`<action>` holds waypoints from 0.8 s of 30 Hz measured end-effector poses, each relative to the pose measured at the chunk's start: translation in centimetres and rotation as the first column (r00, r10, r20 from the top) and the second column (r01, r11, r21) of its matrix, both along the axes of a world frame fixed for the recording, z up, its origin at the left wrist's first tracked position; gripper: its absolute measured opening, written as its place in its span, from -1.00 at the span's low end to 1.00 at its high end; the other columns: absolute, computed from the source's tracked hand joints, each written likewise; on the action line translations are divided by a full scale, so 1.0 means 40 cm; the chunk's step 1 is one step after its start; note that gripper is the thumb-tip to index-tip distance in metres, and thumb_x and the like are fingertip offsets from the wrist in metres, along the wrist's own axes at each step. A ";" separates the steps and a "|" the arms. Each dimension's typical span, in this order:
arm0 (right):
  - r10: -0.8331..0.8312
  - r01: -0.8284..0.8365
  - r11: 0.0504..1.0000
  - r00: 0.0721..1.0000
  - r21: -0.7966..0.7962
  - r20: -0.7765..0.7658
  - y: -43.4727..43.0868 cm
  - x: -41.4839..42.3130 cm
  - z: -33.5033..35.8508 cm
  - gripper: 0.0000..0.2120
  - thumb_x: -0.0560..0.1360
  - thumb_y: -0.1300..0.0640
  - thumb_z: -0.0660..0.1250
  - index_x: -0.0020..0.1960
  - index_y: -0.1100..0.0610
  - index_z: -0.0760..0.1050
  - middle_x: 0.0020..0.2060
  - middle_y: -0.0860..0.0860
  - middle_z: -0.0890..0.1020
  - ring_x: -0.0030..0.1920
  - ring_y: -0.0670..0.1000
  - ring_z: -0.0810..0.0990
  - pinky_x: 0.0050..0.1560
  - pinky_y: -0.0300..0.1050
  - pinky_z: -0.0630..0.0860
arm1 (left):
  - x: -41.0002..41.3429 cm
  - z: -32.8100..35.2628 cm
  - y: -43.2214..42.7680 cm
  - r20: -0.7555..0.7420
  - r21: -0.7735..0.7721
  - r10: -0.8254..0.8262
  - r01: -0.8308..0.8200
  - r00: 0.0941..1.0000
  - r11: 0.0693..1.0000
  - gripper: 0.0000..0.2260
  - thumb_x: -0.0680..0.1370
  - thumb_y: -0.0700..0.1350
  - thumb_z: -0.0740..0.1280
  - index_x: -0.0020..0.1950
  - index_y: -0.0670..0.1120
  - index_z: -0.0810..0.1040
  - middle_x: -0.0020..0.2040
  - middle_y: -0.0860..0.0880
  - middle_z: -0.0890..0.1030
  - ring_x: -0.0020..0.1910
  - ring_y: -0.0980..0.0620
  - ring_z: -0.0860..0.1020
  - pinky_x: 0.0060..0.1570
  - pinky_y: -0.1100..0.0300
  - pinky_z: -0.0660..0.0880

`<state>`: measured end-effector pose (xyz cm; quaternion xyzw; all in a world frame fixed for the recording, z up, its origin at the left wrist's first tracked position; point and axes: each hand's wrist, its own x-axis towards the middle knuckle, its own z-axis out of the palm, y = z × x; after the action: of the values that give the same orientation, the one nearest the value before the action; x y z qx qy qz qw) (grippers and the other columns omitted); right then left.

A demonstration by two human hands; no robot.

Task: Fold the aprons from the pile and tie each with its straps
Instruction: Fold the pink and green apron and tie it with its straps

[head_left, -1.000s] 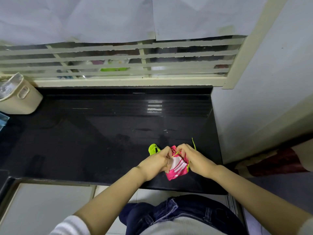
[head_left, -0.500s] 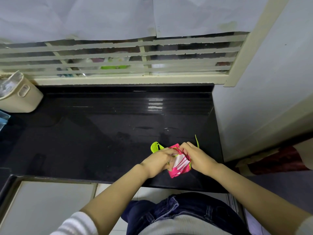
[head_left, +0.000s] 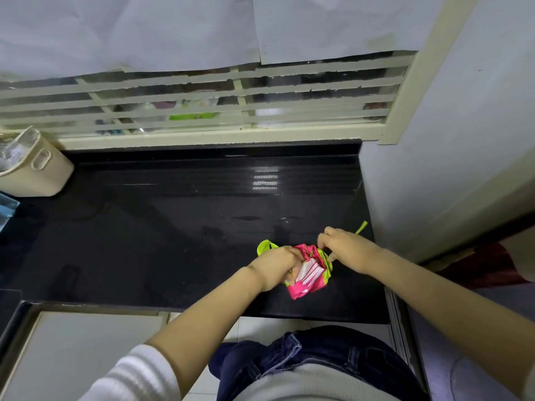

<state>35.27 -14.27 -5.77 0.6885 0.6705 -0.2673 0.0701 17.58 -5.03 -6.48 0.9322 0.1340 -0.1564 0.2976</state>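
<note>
Basket [head_left: 34,169] of cream plastic stands far off at my left against the window sill, well apart from the work, so it plays no part in this step. Between it and me the black counter [head_left: 173,227] gives a flat, hard bed to press against. Near its front right corner a lime strap loop [head_left: 265,246] sticks out past my left hand [head_left: 278,263]; I judge it to be slack from the wrap. That hand curls round the left side of the folded apron [head_left: 309,277], a small pink-and-white bundle edged in lime. It pins the bundle to the counter so the folds cannot spring open while the knot is made. My right hand [head_left: 347,250] sits just beside it at the bundle's top right corner, fingers bent and pinching the strap tail [head_left: 361,227] close to the cloth. The tail's tip pokes out beyond my knuckles towards the wall. How the strap runs under my fingers I cannot tell. I judge the tie is close to being drawn tight.
</note>
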 end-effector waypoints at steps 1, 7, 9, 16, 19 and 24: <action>0.019 -0.014 0.995 0.999 -0.103 0.050 0.012 0.010 0.018 -0.77 0.52 0.23 0.28 0.17 0.16 0.50 0.09 0.08 0.49 0.15 0.07 0.49 0.09 -0.09 0.44 | 0.001 0.001 0.001 0.000 0.009 -0.006 0.006 1.000 1.000 -0.91 0.38 -0.42 0.38 -0.17 -0.29 0.62 0.11 -0.15 0.57 0.10 -0.09 0.53 0.09 0.06 0.44; -0.047 0.036 0.966 0.998 -0.255 -0.038 0.050 0.030 0.108 -0.68 0.58 0.00 0.20 -0.03 0.21 0.61 -0.02 0.10 0.63 0.09 0.06 0.53 0.08 -0.12 0.40 | 0.015 -0.003 0.014 -0.010 0.006 0.030 -0.030 1.000 1.000 -0.90 0.36 -0.31 0.47 -0.15 -0.20 0.63 0.02 -0.08 0.56 0.03 -0.06 0.53 0.04 0.13 0.47; -0.086 0.072 0.990 0.990 -0.125 -0.112 0.055 0.018 0.119 -0.64 0.59 -0.03 0.19 -0.06 0.21 0.61 -0.02 0.09 0.60 0.11 -0.01 0.43 0.05 -0.21 0.30 | 0.019 -0.001 0.014 -0.003 -0.001 0.066 -0.066 0.998 0.998 -0.88 0.36 -0.28 0.49 -0.13 -0.19 0.64 0.04 -0.07 0.57 0.04 -0.03 0.53 0.03 0.19 0.46; -0.404 0.459 0.885 0.661 -0.086 -0.633 0.035 -0.098 0.053 -0.74 0.56 0.06 0.27 -0.24 0.16 0.55 -0.29 0.00 0.65 -0.26 -0.12 0.61 -0.18 -0.33 0.45 | -0.005 -0.022 -0.004 0.001 -0.220 0.396 -0.386 0.918 0.896 -0.87 0.33 -0.26 0.53 -0.18 -0.19 0.64 -0.06 0.06 0.57 -0.08 0.15 0.49 -0.04 0.37 0.40; -0.469 0.566 0.814 0.507 -0.131 -0.723 0.014 -0.127 0.009 -0.80 0.56 0.15 0.27 -0.24 0.08 0.52 -0.34 -0.07 0.59 -0.30 -0.17 0.55 -0.15 -0.29 0.46 | -0.019 -0.029 -0.023 0.037 -0.354 0.522 -0.478 0.852 0.804 -0.88 0.31 -0.29 0.54 -0.23 -0.21 0.64 -0.20 0.11 0.58 -0.17 0.16 0.55 -0.06 0.26 0.50; -0.551 0.670 0.721 0.399 -0.178 -0.733 -0.013 -0.130 -0.043 -0.80 0.57 0.28 0.21 0.14 0.18 0.53 -0.10 0.04 0.63 -0.09 -0.08 0.59 -0.02 -0.27 0.51 | -0.018 -0.052 -0.041 0.081 -0.364 0.622 -0.558 0.779 0.746 -0.77 0.29 -0.23 0.56 -0.40 -0.01 0.55 -0.30 0.09 0.52 -0.18 0.13 0.46 -0.13 0.28 0.42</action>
<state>30.06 -14.80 -7.51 0.7155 0.3542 -0.4805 -0.3630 16.84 -6.68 -8.56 0.7908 0.3658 0.0198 0.4904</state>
